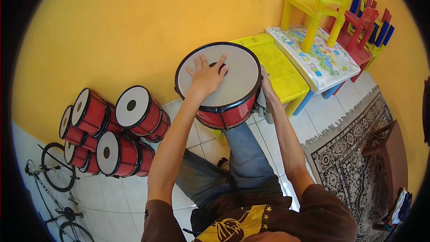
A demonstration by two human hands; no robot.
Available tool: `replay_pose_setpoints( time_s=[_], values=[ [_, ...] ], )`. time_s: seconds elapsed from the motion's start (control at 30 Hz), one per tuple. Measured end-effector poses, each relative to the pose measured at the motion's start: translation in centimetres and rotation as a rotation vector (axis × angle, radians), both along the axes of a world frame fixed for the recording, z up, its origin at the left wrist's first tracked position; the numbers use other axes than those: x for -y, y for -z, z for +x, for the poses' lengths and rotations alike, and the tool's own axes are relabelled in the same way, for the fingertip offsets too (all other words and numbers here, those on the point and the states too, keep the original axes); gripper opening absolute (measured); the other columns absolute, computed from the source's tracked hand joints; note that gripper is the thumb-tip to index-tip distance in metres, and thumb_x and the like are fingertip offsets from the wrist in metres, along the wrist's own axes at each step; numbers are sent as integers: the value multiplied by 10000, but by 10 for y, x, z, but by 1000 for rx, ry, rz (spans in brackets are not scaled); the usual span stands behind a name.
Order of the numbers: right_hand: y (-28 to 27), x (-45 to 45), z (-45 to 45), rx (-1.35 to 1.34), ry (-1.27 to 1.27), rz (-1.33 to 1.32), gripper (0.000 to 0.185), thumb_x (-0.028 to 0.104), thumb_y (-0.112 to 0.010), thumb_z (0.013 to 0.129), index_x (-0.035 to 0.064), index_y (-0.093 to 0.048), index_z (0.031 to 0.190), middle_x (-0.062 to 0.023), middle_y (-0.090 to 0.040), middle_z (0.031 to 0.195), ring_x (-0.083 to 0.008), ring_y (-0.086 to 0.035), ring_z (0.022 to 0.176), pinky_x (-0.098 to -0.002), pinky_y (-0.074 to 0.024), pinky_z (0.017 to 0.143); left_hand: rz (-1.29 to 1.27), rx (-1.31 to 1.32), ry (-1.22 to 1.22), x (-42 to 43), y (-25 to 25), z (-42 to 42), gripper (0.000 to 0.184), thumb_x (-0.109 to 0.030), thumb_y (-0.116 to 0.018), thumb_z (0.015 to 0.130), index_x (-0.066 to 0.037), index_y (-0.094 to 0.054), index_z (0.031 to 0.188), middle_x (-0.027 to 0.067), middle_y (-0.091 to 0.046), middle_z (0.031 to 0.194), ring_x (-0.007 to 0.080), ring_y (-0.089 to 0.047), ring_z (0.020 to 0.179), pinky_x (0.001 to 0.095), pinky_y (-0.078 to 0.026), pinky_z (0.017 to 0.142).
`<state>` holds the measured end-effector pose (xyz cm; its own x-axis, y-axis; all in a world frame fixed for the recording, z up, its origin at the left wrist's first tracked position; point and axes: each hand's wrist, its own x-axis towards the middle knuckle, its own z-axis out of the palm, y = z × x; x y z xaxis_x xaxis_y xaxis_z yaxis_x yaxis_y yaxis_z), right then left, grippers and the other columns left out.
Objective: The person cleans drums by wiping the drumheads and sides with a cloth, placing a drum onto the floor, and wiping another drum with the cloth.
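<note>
A red drum [188,78] with a pale grey head, a black rim and a dark spot in the middle of its head is tilted in front of me, above my legs. My left hand [208,77] lies on the drum head with its fingers spread, partly over the dark spot. At the drum's right side, my right hand [267,86] grips a grey cloth [262,103] against the shell. The fingers of that hand are mostly hidden behind the drum and the cloth.
Several red drums [134,110] are stacked at the left, near a bicycle [58,179]. Behind the drum stand a yellow table [280,69] and a patterned white table [329,65] bearing a yellow chair [313,6]. A fringed rug [340,161] and brown wooden furniture [389,161] are at the right.
</note>
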<state>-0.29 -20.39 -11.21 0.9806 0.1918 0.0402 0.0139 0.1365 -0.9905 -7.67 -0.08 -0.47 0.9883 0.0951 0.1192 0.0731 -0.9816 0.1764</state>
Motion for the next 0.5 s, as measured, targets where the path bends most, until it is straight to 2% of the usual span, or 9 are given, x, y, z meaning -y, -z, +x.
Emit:
replay_pose_setpoints(
  time_s=[0.13, 0.17, 0.23, 0.3, 0.33, 0.4, 0.43, 0.47, 0.5],
  values=[
    [-22, 3, -7, -133, -53, 237, 782, 620, -418, 971, 31, -372, 1484, -116, -398, 1504, -230, -366, 1379, -357, -297, 1135, -6, 27, -7, 0, 2, -1, 552, -583, -296, 999, -383, -314, 1514, 345, -128, 1560, 538, -87, 1448, 743, -55, 1082],
    [-8, 7, 19, -259, -22, 270, 749, 626, -434, 964, 29, -465, 1415, -113, -501, 1414, -228, -460, 1293, -352, -345, 1101, -21, 48, 3, -1, 4, -3, 553, -571, -306, 1000, -365, -326, 1513, 351, -130, 1557, 542, -79, 1447, 751, -41, 1076],
    [-62, 9, -1, -186, -223, 390, 703, 615, -497, 943, 27, -550, 1325, -95, -604, 1279, -214, -543, 1194, -347, -386, 1057, -38, 70, 10, -3, 6, -8, 553, -557, -318, 1001, -343, -341, 1510, 358, -132, 1553, 546, -69, 1446, 760, -26, 1068],
    [-96, 1, -5, -27, -44, 120, 635, 574, -578, 919, 30, -599, 1244, -68, -651, 1178, -195, -594, 1094, -333, -427, 992, -50, 88, 10, -2, 6, -12, 552, -552, -323, 1001, -336, -346, 1508, 360, -134, 1552, 545, -66, 1447, 765, -27, 1064],
    [-91, 4, 15, -42, -57, -36, 595, 514, -651, 881, 19, -618, 1211, -96, -661, 1147, -193, -615, 1037, -337, -466, 922, -52, 88, 10, -2, 5, -11, 554, -555, -320, 1000, -338, -344, 1509, 362, -125, 1553, 547, -56, 1447, 768, -26, 1062],
    [-77, -1, 46, 236, -34, -426, 590, 495, -663, 866, 5, -624, 1191, -130, -667, 1110, -207, -627, 996, -340, -480, 894, -63, 84, 8, -2, 6, -10, 558, -562, -312, 998, -342, -338, 1509, 365, -106, 1555, 550, -36, 1447, 774, -24, 1056],
    [-80, -7, 51, 381, -24, -617, 588, 486, -669, 858, -3, -628, 1182, -147, -670, 1092, -214, -634, 976, -342, -488, 879, -49, 105, -2, 0, 6, -11, 553, -554, -335, 996, -329, -359, 1501, 351, -146, 1551, 536, -89, 1443, 752, -57, 1072],
    [-86, -5, 55, 322, -89, -667, 591, 465, -676, 841, -19, -624, 1177, -216, -668, 1105, -284, -651, 1017, -371, -492, 898, -37, 126, -18, 2, 7, -11, 548, -545, -357, 995, -316, -379, 1493, 338, -185, 1547, 522, -142, 1439, 730, -89, 1087],
    [-85, -6, 60, 340, -60, -708, 592, 466, -670, 846, -20, -622, 1181, -233, -660, 1130, -314, -642, 1050, -382, -486, 916, -22, 152, -35, 1, 5, -10, 544, -537, -380, 994, -304, -400, 1484, 324, -224, 1543, 507, -195, 1435, 708, -121, 1103]
  ],
)
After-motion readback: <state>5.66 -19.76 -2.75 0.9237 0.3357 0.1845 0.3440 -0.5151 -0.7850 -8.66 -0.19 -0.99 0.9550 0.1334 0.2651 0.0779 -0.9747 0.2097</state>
